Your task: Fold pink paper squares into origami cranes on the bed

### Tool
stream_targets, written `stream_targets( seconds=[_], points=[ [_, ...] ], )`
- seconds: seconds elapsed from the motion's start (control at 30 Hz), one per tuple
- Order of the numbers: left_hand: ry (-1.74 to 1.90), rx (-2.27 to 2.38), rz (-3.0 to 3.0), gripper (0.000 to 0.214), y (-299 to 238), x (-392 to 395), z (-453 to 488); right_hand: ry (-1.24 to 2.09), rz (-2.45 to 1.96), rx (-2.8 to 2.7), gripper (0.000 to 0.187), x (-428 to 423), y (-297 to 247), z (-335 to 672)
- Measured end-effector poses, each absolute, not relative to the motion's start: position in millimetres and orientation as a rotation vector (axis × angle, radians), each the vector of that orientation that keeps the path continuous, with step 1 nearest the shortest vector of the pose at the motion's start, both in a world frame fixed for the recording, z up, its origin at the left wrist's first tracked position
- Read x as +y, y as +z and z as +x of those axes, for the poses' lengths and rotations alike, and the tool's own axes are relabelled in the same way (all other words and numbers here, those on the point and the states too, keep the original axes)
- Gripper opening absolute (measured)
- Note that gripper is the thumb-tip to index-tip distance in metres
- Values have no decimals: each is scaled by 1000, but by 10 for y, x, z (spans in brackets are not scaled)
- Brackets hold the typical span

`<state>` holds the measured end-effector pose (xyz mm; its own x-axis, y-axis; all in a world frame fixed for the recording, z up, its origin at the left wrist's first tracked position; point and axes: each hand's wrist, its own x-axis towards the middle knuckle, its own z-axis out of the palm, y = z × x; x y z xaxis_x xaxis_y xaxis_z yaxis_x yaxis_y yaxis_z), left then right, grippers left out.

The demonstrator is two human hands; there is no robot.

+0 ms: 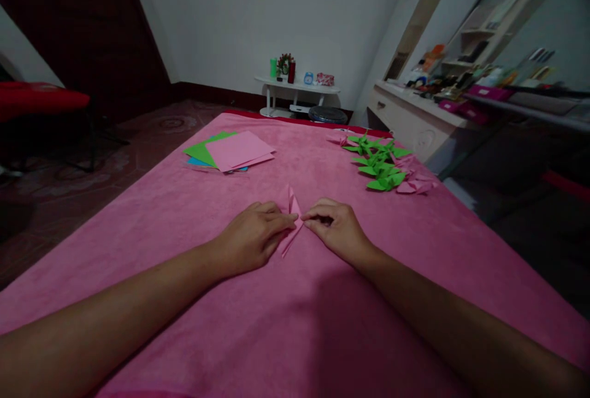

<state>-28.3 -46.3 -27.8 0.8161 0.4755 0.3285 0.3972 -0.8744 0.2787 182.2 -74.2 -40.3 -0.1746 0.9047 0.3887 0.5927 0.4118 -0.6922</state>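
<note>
A partly folded piece of pink origami paper lies on the pink cloth between my hands, with one narrow point facing away from me and another toward me. My left hand rests on its left side, fingers closed over the paper and pressing it down. At the right edge of the fold, my right hand pinches the paper between thumb and forefinger, the other fingers curled. The fingers hide part of the folds.
A stack of pink, green and blue paper sheets lies at the far left of the cloth-covered surface. Several folded green paper cranes and pink ones are grouped at the far right. Beyond stands a small white shelf; a cluttered dresser is on the right.
</note>
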Motion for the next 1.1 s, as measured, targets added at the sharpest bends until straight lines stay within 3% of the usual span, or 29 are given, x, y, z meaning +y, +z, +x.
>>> stream_targets(
  seconds=[0.53, 1.1],
  points=[
    [582, 642, 2797, 37, -250, -483, -252, 511, -1368, -1852, 11, -642, -483, 1856],
    [682, 586, 2933, 27, -323, -445, -306, 474, -1447, -1866, 5, -660, -436, 1790]
  ],
)
